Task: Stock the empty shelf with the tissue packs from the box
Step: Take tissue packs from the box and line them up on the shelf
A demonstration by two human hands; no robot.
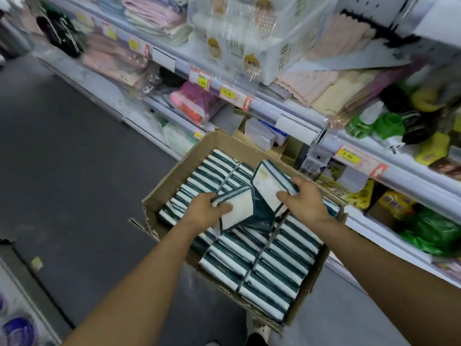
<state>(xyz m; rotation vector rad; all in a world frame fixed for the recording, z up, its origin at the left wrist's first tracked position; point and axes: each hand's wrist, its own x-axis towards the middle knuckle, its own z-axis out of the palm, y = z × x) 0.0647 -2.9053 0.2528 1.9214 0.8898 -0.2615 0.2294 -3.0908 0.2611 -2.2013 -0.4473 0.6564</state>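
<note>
An open cardboard box [179, 171] stands on the floor, filled with rows of white and dark green tissue packs [279, 268]. My left hand [204, 211] grips one tissue pack [237, 208] lifted just above the rows. My right hand [304, 201] grips a second tissue pack [267, 183], tilted up over the middle of the box. A gap with dark green wrapping shows between the two raised packs. The shelf [299, 126] runs along the right, just beyond the box.
The shelves on the right hold folded cloths [331, 81], a large tissue bundle [249, 33], green and yellow items [389, 126] and price tags [348, 156]. Small grey boxes [259, 133] sit behind the carton. Grey floor [74, 171] lies to the left.
</note>
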